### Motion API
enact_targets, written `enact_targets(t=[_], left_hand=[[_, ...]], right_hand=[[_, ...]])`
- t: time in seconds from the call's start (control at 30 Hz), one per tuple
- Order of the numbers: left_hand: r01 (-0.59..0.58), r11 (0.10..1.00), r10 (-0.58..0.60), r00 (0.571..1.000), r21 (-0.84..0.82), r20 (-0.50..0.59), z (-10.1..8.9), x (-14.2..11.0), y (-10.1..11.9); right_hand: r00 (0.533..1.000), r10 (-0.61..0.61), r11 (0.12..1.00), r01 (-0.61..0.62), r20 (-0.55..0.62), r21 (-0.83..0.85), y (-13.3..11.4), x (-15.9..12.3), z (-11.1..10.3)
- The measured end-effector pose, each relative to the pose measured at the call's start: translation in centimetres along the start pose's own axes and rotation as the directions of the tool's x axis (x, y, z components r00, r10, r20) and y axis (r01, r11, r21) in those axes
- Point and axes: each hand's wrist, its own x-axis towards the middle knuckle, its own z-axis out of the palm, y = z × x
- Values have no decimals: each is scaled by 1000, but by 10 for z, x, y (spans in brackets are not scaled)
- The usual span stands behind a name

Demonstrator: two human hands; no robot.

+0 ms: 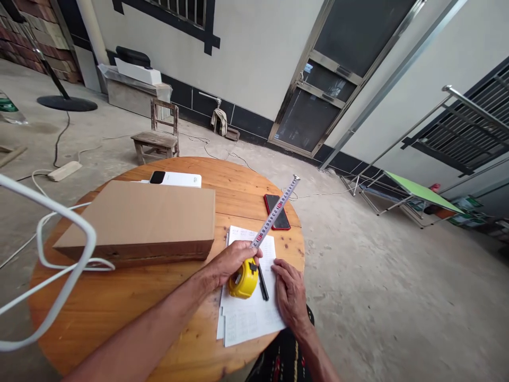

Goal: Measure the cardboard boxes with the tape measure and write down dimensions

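Note:
My left hand is closed on a yellow tape measure, its fingers around the blade where it leaves the case. The printed blade sticks out upward to the right, its metal hook at the far end. Below the tape measure lie printed sheets of paper and a black pen. My right hand rests at the right edge of the sheets, fingers loosely bent and holding nothing. Beyond the papers, a phone in a red case lies partly behind the blade.
A closed cardboard box takes up the left of the round wooden table. Behind it sits a white power bank-like device. A white curved frame crosses the left side. A small wooden chair stands beyond the table.

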Motion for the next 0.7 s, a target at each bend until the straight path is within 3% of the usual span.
enact_targets(t=[0.17, 0.33, 0.53, 0.7], left_hand=[[-25, 975, 10, 998, 221, 69, 9, -4, -2], [-44, 944, 13, 995, 327, 95, 12, -7, 4], [-114, 935, 48, 979, 335, 197, 20, -21, 18], [-154, 952, 71, 951, 265, 300, 40, -41, 38]], right_hand=[[999, -18, 1000, 18, -43, -7, 5, -3, 4], [999, -30, 999, 29, -29, -30, 7, -3, 6], [1000, 11, 999, -11, -12, -32, 5, -2, 3], [999, 33, 999, -33, 6, -16, 5, -5, 2]])
